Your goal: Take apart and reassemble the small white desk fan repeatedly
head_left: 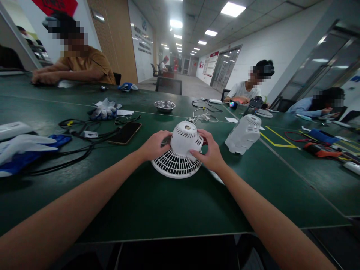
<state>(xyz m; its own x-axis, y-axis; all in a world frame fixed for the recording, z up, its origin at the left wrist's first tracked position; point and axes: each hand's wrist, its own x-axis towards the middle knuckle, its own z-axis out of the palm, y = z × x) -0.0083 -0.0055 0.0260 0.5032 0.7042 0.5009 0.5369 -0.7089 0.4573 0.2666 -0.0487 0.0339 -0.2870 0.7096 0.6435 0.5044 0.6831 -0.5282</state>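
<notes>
Far left on green bench [135, 210]: blue glove [25, 160] with white piece on top, then tangled black cables [106, 135], dark phone [125, 133] just beside, grey-white glove [104, 111] behind. Next, left hand [155, 145] clasping left side of white fan housing [184, 139], thumb in front. Housing at mid-bench, vented dome upward, over round slatted grille [176, 165]. Metal bowl [164, 106] farther back, well apart. Right hand [211, 153] gripping housing's right side, thumb on front; both hands curved around same part, fingers behind mostly hidden. Right of that, apart: white vented casing [244, 134], standing tilted. Then yellow tape outline [278, 145], orange-and-black device [322, 150] far right.
</notes>
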